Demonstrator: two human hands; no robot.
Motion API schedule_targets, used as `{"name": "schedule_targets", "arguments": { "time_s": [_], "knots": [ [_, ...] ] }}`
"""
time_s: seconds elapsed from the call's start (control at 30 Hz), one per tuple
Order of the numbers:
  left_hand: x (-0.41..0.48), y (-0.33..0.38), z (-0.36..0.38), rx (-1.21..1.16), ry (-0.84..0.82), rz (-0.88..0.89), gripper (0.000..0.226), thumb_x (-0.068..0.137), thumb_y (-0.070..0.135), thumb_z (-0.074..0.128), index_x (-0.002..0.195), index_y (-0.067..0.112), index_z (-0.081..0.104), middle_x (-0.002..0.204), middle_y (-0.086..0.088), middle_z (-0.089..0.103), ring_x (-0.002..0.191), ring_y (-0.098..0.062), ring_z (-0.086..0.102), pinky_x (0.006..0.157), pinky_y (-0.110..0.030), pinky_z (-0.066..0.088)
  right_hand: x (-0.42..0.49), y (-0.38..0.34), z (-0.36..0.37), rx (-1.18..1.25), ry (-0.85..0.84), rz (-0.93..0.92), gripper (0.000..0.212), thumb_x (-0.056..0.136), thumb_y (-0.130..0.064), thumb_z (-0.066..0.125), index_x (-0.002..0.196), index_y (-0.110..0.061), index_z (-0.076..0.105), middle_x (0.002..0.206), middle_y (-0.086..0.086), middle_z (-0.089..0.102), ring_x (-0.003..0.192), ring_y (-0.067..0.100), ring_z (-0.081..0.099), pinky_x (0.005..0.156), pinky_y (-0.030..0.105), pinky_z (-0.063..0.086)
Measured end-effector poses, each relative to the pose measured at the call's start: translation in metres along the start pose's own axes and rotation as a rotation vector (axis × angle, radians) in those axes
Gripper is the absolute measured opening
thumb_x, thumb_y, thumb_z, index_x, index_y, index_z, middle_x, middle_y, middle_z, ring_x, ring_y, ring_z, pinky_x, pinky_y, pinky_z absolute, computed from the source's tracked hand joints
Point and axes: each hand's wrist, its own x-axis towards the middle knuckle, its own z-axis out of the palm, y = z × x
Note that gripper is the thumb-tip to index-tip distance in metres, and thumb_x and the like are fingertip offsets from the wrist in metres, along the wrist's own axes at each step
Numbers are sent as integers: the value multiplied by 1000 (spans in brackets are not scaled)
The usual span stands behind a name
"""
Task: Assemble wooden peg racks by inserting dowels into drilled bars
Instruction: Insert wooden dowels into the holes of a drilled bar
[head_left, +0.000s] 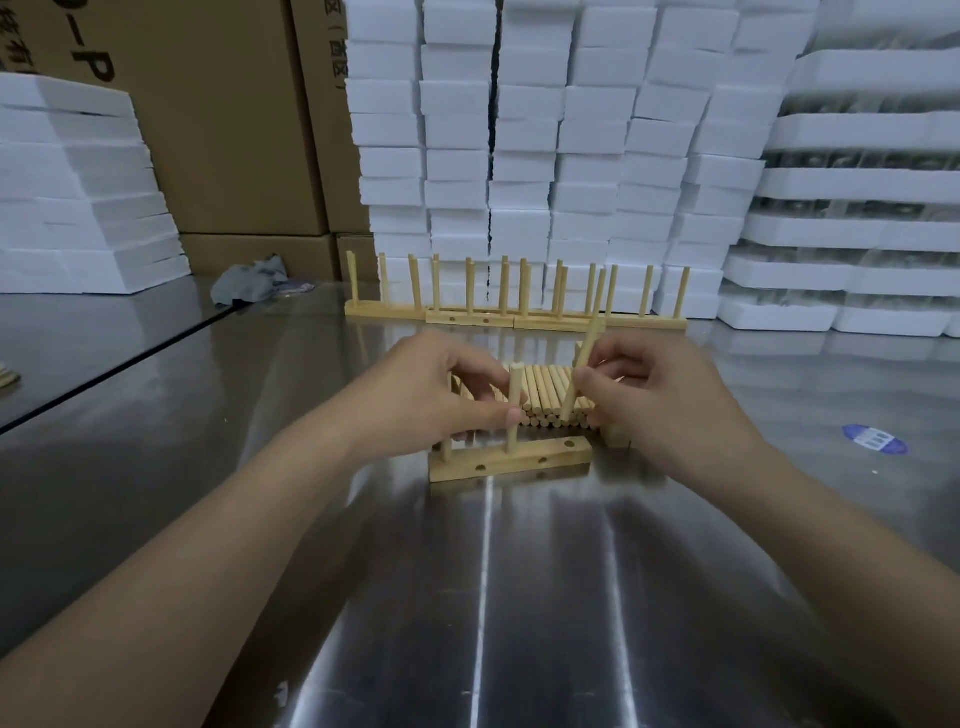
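A drilled wooden bar lies on the steel table in front of me, with open holes on its top and front face. My left hand pinches an upright dowel standing in the bar. Another short dowel stands in the bar's left end, partly hidden under that hand. My right hand grips a second dowel, tilted, above the bar's right part. A pile of loose dowels lies just behind the bar.
Several finished peg racks stand in a row farther back. White foam blocks are stacked behind them and at left; cardboard boxes stand at back left. A grey rag lies near the boxes. A blue sticker is on the table at right.
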Motion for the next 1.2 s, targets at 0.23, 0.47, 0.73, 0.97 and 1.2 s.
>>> {"name": "schedule_targets", "arguments": {
  "time_s": [0.23, 0.47, 0.73, 0.97, 1.2],
  "knots": [
    [-3, 0, -8, 7, -60, -28, 5, 89, 41, 85, 93, 39, 87, 82, 11, 78, 69, -8, 62, 65, -29, 52, -2, 3, 5, -88, -92, -27, 10, 96, -21, 75, 86, -24, 74, 81, -5, 75, 68, 16, 74, 81, 45, 63],
    [-1, -2, -8, 24, -56, -41, 5, 87, 46, 85, 91, 44, 86, 86, 10, 78, 81, -23, 69, 72, -42, 57, -3, 4, 4, -136, -148, 5, 11, 99, -21, 71, 90, -21, 76, 86, -5, 77, 61, 9, 74, 81, 36, 63],
    [-1, -4, -9, 36, -70, -29, 4, 88, 49, 83, 90, 47, 85, 87, 13, 78, 77, -10, 61, 70, -32, 50, 0, 6, 3, -146, -162, 14, 13, 100, -20, 68, 91, -20, 77, 81, -10, 77, 61, 10, 75, 77, 32, 62],
    [0, -6, -12, 38, -77, -14, 3, 89, 50, 83, 90, 48, 84, 83, 9, 77, 69, -2, 57, 65, -23, 46, 0, 4, -1, -197, -191, -7, 10, 99, -21, 69, 91, -23, 75, 77, -10, 77, 65, 12, 74, 79, 36, 62],
    [0, -6, -11, 46, -77, -22, 5, 90, 51, 81, 91, 47, 84, 86, 7, 78, 69, -3, 58, 64, -24, 47, 0, 1, -5, -269, -245, -92, 12, 97, -24, 75, 86, -23, 71, 67, -21, 70, 52, 4, 67, 49, 11, 43]
  ]
}}
